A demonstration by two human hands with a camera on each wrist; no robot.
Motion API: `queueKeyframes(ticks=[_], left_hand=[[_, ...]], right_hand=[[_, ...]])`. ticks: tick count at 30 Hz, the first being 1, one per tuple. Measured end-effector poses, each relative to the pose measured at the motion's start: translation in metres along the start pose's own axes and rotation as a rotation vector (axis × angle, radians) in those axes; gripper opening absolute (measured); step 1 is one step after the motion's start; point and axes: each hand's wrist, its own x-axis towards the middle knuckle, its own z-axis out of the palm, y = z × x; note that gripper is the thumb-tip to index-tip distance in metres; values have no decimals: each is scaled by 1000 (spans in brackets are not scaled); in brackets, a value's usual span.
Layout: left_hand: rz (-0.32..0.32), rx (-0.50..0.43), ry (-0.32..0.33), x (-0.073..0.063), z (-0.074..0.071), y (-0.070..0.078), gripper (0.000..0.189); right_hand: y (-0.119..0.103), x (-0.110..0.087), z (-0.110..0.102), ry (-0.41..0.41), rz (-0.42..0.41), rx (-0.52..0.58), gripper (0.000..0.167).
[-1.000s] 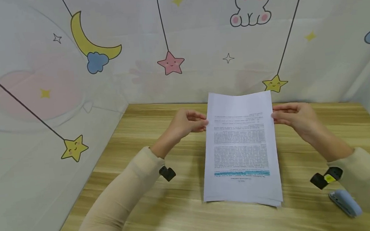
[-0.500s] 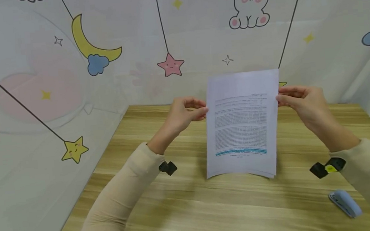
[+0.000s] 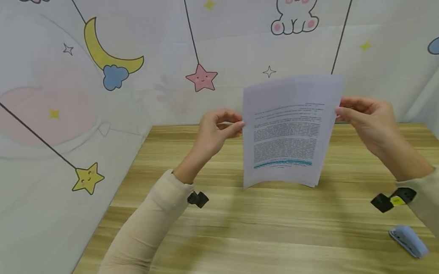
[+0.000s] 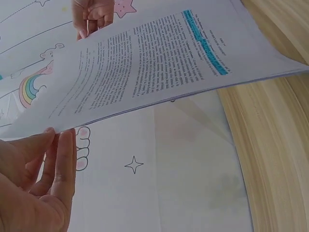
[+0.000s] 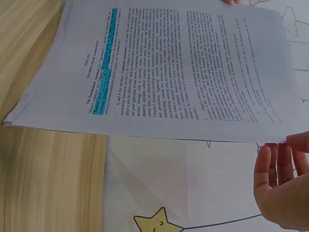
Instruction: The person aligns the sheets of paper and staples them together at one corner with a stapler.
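A thin stack of printed paper sheets (image 3: 286,136) is held up at a tilt over the table, its text upside down in the head view with a blue highlighted band near the lower edge. My left hand (image 3: 219,130) pinches the stack's left edge between thumb and fingers. On the opposite edge my right hand (image 3: 373,120) pinches it the same way. The sheets bow slightly, and the bottom corners show more than one layer. In the left wrist view, the left hand (image 4: 41,179) grips the edge of the paper (image 4: 145,72). The right wrist view shows the right hand (image 5: 285,179) at its edge.
A small light-blue stapler (image 3: 408,241) lies on the wood-grain table (image 3: 272,235) at the right front, close to the right sleeve. A white cloth (image 3: 159,39) printed with stars, a moon and a rabbit hangs behind and to the left of the table.
Both hands have raised the paper stack off the table and away, tilting it more. The right hand has moved farther right and up. The stapler stays in place.
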Motion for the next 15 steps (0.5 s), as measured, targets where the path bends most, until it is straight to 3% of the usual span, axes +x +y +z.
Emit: queueKeyframes(ticks=[7, 15], left_hand=[[43, -22, -55, 0, -4, -9, 9], [34, 26, -77, 0, -8, -13, 11]], right_hand=[[0, -3, -6, -76, 5, 125, 19], [0, -6, -9, -143, 17, 169, 19]])
